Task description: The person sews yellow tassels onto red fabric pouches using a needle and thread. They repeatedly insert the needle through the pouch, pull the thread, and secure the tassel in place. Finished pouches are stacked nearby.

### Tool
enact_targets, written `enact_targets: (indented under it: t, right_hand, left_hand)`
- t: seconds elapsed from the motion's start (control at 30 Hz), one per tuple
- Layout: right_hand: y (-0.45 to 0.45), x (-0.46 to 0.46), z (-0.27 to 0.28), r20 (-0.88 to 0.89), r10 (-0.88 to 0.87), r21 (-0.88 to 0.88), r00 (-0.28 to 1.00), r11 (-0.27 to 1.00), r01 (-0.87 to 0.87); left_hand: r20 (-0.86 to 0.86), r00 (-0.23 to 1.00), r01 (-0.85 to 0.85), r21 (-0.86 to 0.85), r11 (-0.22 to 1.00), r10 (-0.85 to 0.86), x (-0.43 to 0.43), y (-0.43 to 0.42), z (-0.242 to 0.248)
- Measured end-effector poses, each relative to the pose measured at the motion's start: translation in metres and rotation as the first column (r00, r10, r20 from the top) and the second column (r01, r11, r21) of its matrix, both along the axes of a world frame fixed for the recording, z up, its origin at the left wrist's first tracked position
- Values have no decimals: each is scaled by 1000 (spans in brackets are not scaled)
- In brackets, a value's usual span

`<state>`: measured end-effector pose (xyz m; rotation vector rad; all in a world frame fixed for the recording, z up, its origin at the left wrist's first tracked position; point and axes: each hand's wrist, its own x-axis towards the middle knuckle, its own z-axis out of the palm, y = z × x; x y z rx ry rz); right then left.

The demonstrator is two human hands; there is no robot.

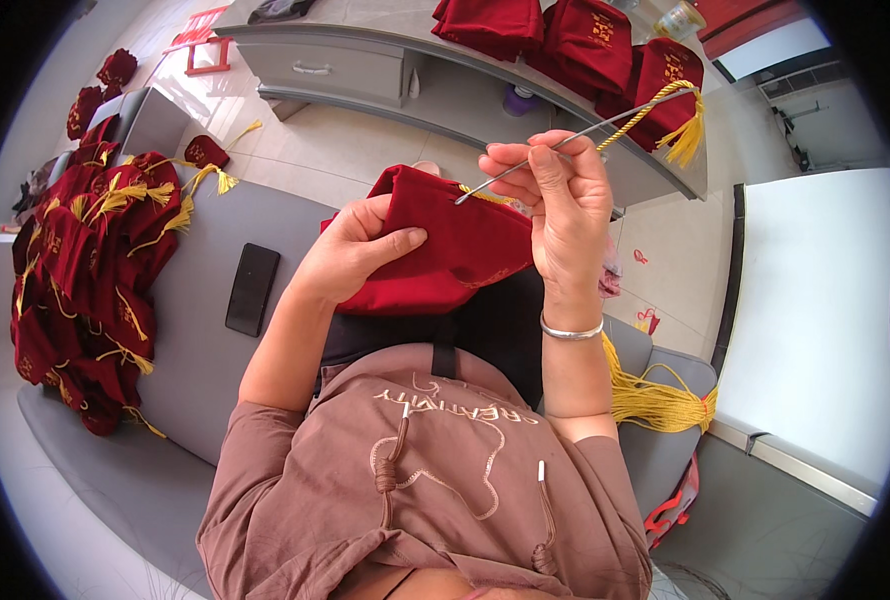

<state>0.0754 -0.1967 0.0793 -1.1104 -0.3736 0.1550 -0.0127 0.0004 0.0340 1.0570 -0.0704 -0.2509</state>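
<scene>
My left hand (362, 244) grips a dark red velvet drawstring bag (445, 259) by its upper edge, the thumb on the front and the fingers inside or behind. Between the thumb and fingers of my right hand (557, 195) is a long thin metal threading needle (617, 118). Its near tip rests at the bag's top edge. A yellow twisted cord (644, 114) meets the needle's far end, where a yellow tassel (685, 139) hangs. More yellow cord (486, 195) shows along the bag's edge, partly hidden behind my right hand.
Red bags with yellow tassels (100, 255) are heaped on the grey sofa (197, 300) at left, beside a black phone (253, 289). A bundle of yellow cords (659, 397) lies at right. More red bags (580, 45) sit on the grey cabinet (355, 37) ahead.
</scene>
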Motion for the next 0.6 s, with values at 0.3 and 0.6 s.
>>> enact_targets:
  t: [0.3, 0.6]
  right_hand:
    - [8, -1, -2, 6, -19, -47, 1000, 999, 19]
    - [12, 0, -3, 27, -45, -79, 999, 996, 47]
  left_hand:
    - [6, 1000, -24, -16, 1000, 25, -2, 0, -3]
    - [19, 1000, -18, 63, 998, 17, -4, 1, -3]
